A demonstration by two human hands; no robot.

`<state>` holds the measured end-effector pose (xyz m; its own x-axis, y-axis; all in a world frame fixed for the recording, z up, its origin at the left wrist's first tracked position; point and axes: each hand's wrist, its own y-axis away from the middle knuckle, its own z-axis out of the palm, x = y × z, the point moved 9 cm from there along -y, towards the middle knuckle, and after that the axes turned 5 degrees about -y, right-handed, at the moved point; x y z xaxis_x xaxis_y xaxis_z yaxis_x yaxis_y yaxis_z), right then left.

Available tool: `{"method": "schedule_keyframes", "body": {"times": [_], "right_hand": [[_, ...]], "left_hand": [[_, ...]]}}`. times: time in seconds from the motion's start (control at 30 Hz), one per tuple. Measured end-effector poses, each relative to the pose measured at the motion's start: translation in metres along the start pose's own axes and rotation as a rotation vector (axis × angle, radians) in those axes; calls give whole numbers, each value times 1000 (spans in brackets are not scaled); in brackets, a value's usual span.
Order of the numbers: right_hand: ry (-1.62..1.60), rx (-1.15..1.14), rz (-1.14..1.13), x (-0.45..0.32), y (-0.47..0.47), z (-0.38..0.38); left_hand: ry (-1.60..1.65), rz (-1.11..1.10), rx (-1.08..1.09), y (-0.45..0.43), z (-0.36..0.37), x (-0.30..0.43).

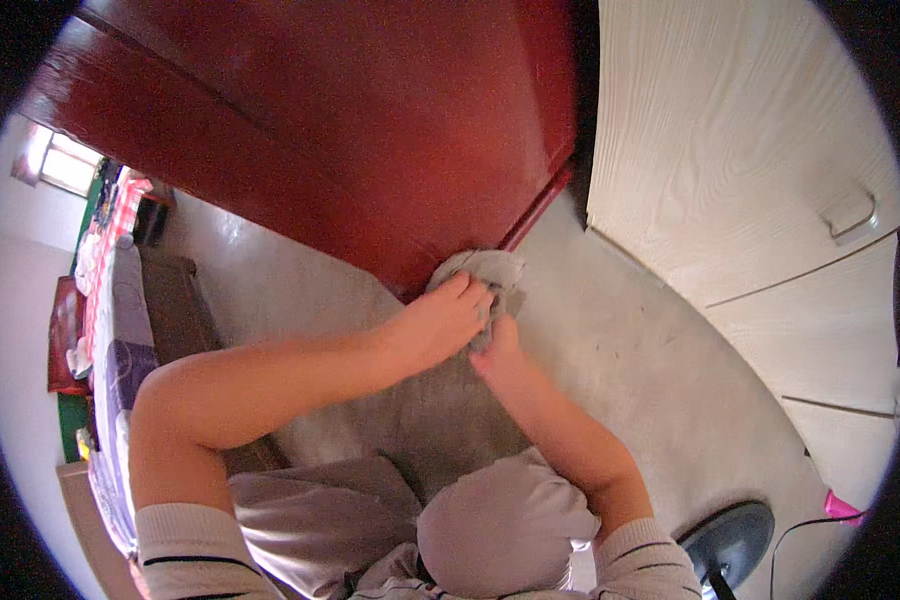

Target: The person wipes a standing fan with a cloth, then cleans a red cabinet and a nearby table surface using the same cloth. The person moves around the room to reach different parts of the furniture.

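A damp-looking grey cloth (478, 262) is bunched at the lower corner of a dark red, glossy wooden panel (360, 150). My left hand (450, 311) grips the cloth from the left, its fingers curled over it. From the right, my right hand (501, 341) closes on a twisted lower fold of the same cloth, close beneath my left fingers. Part of the cloth is hidden behind the hands. Whether the red panel belongs to a door or a piece of furniture, I cannot tell.
A pale wood-grain cabinet (720, 150) with a metal handle (853, 219) stands on the right. Lower right, a round black base (731, 536) and a cable (784, 536) lie on the grey floor (607, 360). A bed with patterned bedding (120, 300) lines the left.
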<state>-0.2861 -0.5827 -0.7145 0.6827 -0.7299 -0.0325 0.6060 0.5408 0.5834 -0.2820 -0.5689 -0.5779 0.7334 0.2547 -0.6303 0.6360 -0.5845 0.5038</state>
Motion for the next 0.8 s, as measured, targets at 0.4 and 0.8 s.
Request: {"method": "schedule_keyframes", "body": {"times": [0.4,0.8], "right_hand": [[1183,-406,-808,-69,87,142],[1082,-739,-2048,-151,233,427]], "left_hand": [[-132,-311,469,123,-138,-137],[-450,-872,790,204,-255,-268]]}}
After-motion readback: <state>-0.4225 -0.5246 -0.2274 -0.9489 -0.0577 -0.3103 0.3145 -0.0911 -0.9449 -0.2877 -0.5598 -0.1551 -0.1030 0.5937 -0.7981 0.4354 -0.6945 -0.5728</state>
